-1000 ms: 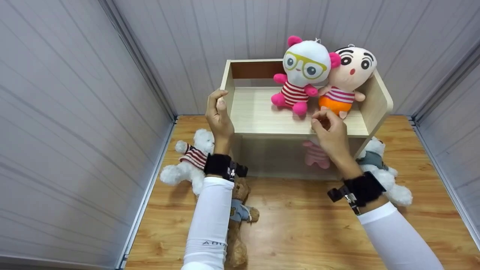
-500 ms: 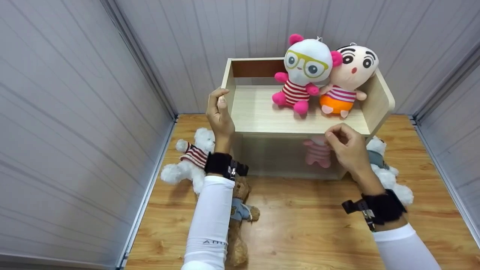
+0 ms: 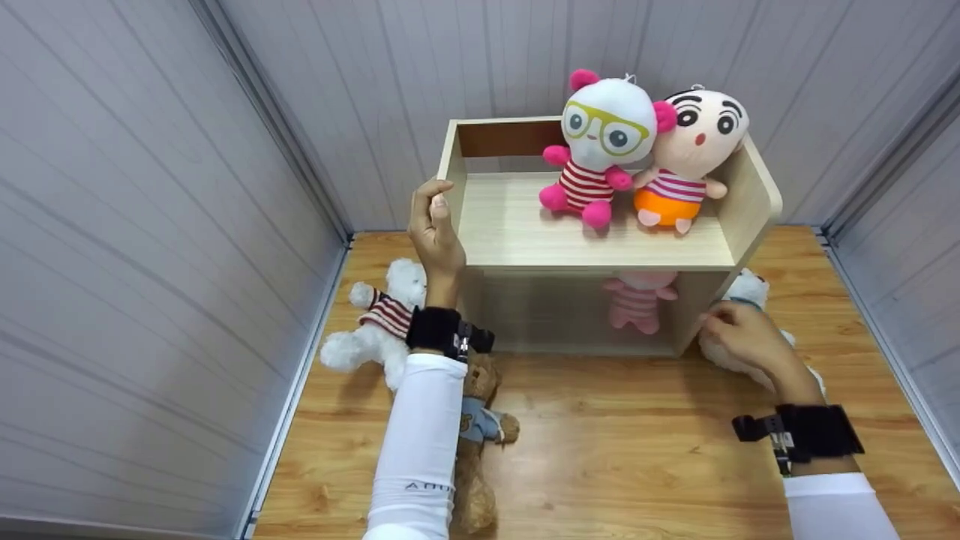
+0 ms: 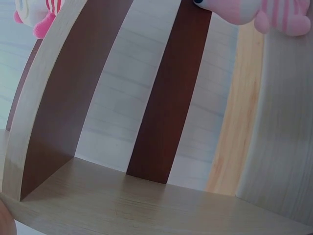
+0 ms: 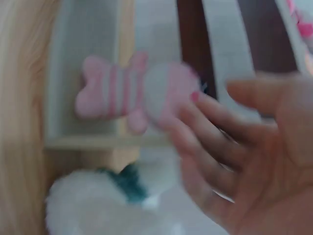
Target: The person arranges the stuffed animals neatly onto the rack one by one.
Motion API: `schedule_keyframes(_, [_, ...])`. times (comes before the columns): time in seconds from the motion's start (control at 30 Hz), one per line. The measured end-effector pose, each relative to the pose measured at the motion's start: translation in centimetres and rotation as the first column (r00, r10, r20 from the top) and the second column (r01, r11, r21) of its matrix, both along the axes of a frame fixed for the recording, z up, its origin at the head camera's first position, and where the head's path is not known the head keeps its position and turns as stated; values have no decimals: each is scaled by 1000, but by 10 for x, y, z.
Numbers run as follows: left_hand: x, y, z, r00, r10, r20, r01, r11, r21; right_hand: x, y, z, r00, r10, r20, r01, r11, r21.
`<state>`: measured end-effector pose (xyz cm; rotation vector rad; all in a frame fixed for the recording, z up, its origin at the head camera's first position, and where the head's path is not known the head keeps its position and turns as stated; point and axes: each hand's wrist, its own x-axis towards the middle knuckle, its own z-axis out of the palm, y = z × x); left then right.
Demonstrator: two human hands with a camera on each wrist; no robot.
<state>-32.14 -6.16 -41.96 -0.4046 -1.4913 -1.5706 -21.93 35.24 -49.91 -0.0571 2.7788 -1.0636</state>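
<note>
My left hand [image 3: 437, 232] grips the front edge of the left side panel of a pale wooden shelf [image 3: 525, 251]; in the left wrist view only a bit of a finger [image 4: 6, 220] shows. My right hand [image 3: 746, 337] hangs in front of a white teddy bear [image 3: 748, 285] on the floor right of the shelf, partly hiding it. In the blurred right wrist view its fingers are loosely bent with nothing between them. On the upper board sit a pink-and-white panda plush [image 3: 589, 187] with yellow glasses and a boy doll [image 3: 679, 199] in orange shorts. A pink striped plush [image 3: 636, 307] sits in the lower compartment.
On the floor at left lies a white teddy bear [image 3: 390, 315] in a striped sweater. A brown teddy bear [image 3: 480, 420] in a blue shirt lies partly behind my left forearm. Grey panel walls [image 3: 150, 225] close in the wood floor [image 3: 600, 450].
My right hand has moved from the boy doll's feet down and to the right, off the shelf to the white bear beside it. My left hand has stayed on the side panel.
</note>
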Motion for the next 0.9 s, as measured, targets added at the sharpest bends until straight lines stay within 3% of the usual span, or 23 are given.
schedule_keyframes(0.1, [-1,-1,0,1000,-5,1,5,1000,5,-2,16,-12,987,-125,-97,131,990,57])
schedule_keyframes(0.23, [-1,-1,0,1000,-8,8,8,1000,10,-1,32,-28,964,-246,-96,254,964,80])
schedule_keyframes(0.33, [-1,-1,-1,1000,-9,5,9,1000,9,1,42,-40,960,-277,-51,281,953,115])
schedule_keyframes(0.47, [-1,-1,-1,1000,-4,4,4,1000,5,4,50,-53,947,-313,71,299,940,162])
schedule_keyframes(0.7, [0,-1,-1,1000,-10,5,10,1000,8,7,50,-72,879,-439,186,414,896,161])
schedule_keyframes(0.9, [0,0,0,1000,-14,11,14,1000,8,9,45,-82,863,-435,256,419,900,116])
